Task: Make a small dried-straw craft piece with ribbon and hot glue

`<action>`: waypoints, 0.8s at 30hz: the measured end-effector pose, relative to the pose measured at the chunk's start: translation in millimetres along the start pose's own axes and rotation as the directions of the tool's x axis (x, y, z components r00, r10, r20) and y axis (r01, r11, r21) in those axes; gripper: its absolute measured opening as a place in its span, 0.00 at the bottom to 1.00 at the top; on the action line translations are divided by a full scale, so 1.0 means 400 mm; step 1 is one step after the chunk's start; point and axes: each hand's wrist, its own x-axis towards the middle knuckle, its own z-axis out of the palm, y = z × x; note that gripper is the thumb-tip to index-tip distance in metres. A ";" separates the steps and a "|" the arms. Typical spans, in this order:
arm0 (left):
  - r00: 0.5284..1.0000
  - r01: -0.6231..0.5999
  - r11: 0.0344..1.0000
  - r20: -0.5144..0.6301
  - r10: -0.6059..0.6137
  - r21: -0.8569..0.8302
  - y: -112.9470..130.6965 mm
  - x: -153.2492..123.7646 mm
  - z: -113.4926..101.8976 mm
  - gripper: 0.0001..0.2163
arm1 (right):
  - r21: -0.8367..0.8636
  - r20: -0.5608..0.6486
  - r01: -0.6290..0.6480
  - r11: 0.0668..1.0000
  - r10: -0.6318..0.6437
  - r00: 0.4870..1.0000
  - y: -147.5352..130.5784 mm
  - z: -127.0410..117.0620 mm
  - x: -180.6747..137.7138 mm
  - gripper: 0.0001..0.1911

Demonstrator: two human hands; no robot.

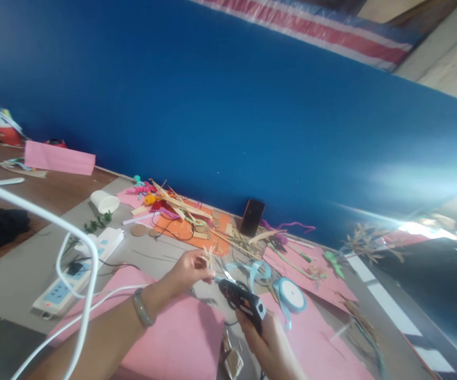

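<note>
My left hand (187,272) pinches a small straw-coloured craft piece (208,257) above the table. My right hand (270,343) grips a black glue gun (242,300), and its nozzle points at that piece, almost touching it. Both hands hover over a pink paper sheet (173,338). A bracelet sits on my left wrist.
A roll of light blue ribbon (289,294) lies just right of the gun. A white power strip (80,269) and white cable (76,295) are at left. A black phone (251,217) leans on the blue wall, beside dried straw and an orange sheet (181,227). A white cup (104,201) stands farther left.
</note>
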 end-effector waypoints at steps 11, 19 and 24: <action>1.000 -0.002 1.000 -0.001 0.002 -0.019 -0.013 0.006 -0.004 0.11 | 0.058 -0.030 -0.012 0.998 0.014 0.999 0.010 0.002 0.000 0.21; 1.000 0.003 1.000 0.004 -0.003 0.003 -0.002 0.001 0.001 0.10 | 0.051 -0.072 -0.050 0.997 0.054 0.996 -0.004 0.015 -0.005 0.23; 1.000 -0.008 1.000 0.017 0.008 0.000 -0.005 0.002 0.000 0.12 | 0.041 -0.022 -0.042 0.998 0.043 0.999 0.003 0.012 -0.004 0.22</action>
